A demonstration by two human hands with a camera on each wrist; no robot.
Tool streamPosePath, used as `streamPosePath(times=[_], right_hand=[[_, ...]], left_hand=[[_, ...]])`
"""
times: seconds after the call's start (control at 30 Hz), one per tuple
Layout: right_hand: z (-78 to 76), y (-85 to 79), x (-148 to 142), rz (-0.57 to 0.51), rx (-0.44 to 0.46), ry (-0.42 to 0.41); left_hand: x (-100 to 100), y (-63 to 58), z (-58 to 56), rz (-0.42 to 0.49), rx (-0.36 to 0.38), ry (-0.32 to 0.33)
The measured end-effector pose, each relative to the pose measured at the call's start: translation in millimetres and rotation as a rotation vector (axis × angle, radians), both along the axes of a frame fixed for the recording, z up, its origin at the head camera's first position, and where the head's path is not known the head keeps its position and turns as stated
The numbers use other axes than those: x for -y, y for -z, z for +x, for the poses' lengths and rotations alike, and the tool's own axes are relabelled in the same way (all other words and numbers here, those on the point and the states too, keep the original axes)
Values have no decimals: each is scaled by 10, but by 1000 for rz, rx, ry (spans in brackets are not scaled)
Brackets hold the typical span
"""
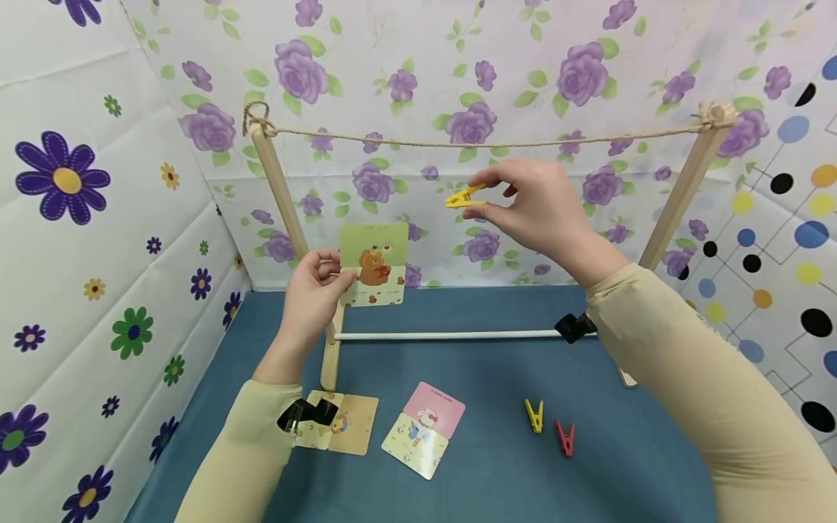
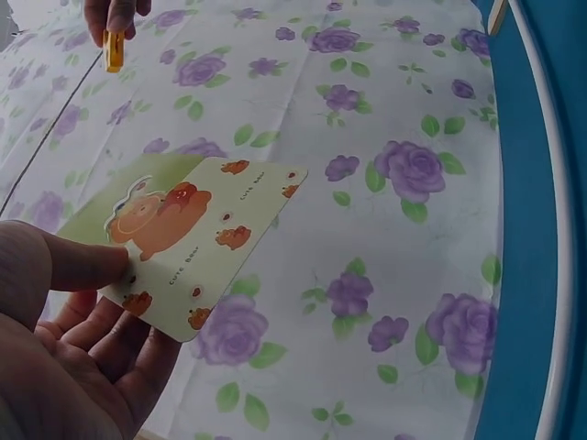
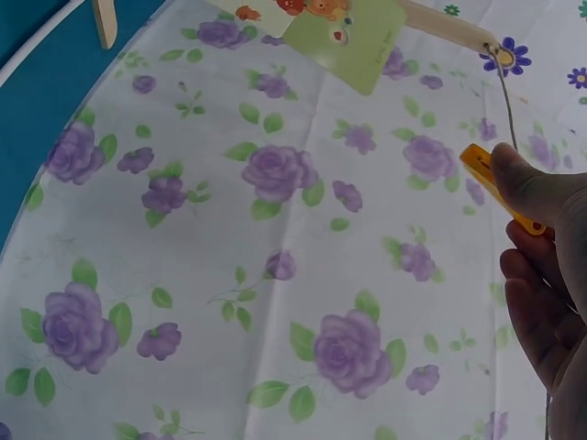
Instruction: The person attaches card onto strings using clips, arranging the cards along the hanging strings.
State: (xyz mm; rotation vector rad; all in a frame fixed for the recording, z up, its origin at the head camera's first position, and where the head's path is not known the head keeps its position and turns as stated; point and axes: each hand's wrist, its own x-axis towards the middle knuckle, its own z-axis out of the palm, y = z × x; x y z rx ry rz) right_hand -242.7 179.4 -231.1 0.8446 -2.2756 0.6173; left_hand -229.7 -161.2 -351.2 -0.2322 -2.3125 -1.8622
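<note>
My left hand [image 1: 315, 299] pinches a green and cream bear card [image 1: 373, 264] by its left edge, thumb in front and fingers behind. The card is upright, below the twine [image 1: 418, 143] near the left post. In the left wrist view the bear card [image 2: 202, 229] shows its printed side. My right hand [image 1: 532, 203] pinches a yellow clothespin [image 1: 464, 197] by its handle ends, just under the twine and apart from it. In the right wrist view the clothespin [image 3: 495, 186] lies between thumb and fingers.
The twine is tied to two wooden posts [image 1: 281, 189], joined low down by a white rod [image 1: 451, 335]. On the blue cloth [image 1: 484, 465] lie a pink and cream card [image 1: 423, 430], an orange card [image 1: 356, 425], another yellow clothespin [image 1: 534, 416] and a red clothespin [image 1: 565, 439].
</note>
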Motion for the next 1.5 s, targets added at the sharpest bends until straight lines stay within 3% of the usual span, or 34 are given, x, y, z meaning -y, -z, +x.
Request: streamPosePath(times=[0.5,0.87,1.23,1.5], right_hand=[[-64,-239,151,-16,-33,6],[-54,-455,322,-59,-23,30],[-76,-587,441,-41,-49,37],[-139,-649,507,-54,-26,48]], left_hand=[[-103,-291,-109,42,-67,30],[-129,-444,-163,45,-112,-1],[-164,-503,-176,93,-149,-28],[-155,-534,-261,105,-171,-46]])
